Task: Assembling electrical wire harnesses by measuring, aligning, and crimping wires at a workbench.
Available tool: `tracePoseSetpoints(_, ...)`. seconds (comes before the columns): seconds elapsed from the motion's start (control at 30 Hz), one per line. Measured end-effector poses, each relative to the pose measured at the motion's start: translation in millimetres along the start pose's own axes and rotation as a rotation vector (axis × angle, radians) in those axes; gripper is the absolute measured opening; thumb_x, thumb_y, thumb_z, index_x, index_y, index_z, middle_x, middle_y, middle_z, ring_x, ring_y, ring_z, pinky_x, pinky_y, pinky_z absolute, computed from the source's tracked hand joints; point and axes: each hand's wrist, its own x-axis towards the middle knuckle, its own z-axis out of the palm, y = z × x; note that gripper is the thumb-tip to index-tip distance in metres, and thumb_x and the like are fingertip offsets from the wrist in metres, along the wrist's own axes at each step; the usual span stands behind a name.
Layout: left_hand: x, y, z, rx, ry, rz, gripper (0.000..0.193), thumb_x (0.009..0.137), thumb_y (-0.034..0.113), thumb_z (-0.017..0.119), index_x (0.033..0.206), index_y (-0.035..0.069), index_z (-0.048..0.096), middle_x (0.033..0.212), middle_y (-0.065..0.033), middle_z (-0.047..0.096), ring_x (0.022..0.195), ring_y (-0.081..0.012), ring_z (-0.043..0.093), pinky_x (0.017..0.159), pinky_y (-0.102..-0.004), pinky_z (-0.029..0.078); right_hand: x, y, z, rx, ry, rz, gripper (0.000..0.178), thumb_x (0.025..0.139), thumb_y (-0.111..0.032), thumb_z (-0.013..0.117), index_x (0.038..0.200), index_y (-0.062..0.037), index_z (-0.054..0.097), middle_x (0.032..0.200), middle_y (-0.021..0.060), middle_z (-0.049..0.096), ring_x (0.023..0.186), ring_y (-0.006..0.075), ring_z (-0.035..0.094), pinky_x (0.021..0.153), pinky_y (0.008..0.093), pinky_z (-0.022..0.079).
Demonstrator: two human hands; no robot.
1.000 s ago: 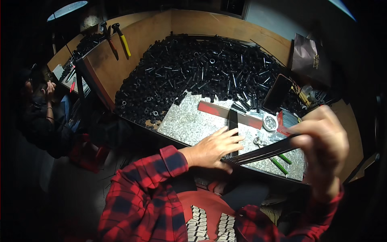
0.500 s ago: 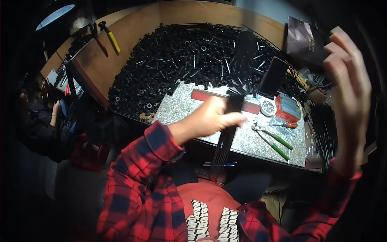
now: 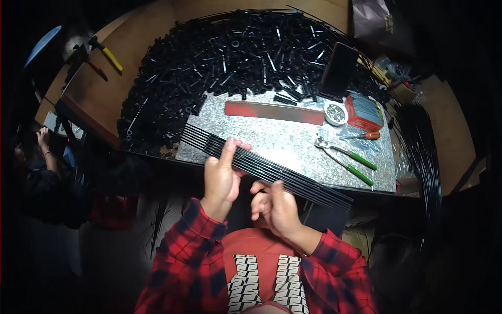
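A flat row of black rods [image 3: 261, 164] is being held slantwise over the near edge of a speckled board [image 3: 272, 138], being pinched between the thumb and fingers of the left hand [image 3: 219, 180]. The right hand [image 3: 277, 209] is being held by the rods' lower side, its fingers being kept loosely curled; whether the rods are being touched there cannot be told. Beyond, a bar [image 3: 274, 112], a dish [image 3: 335, 112] and green-handled pliers [image 3: 360, 176] are being supported by the board.

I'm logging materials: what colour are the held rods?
Black; the rods show best in the head view.
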Motion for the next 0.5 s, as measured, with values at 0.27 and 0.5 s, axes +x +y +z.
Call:
tracePoseSetpoints(0.27,-43,-4,7,0.108,-0.339,-0.275,0.037,0.1,0.03,0.049,0.114,-0.003,0.057,0.11,-0.0155,0.064,0.094,-0.0224,0.066,0.078,-0.0342,0.056,10,-90,-14,-0.148,0.322,-0.215,0.047,0.102,-0.038,0.036,0.108,0.0052,0.054,0.075,0.0124,0.061,0.056,0.0175,0.061,0.047,0.0285,0.052)
tracePoseSetpoints(0.5,-76,12,2,0.507,-0.884,-0.387,0.024,0.094,0.01,0.057,0.114,-0.003,0.06,0.1,-0.0134,0.07,0.089,-0.0137,0.067,0.076,-0.0247,0.053,1,-203,1,-0.81,-0.012,-0.176,0.031,0.098,-0.021,0.046,0.095,0.0057,0.061,0.074,0.0102,0.059,0.052,0.0145,0.057,0.045,0.0258,0.048)
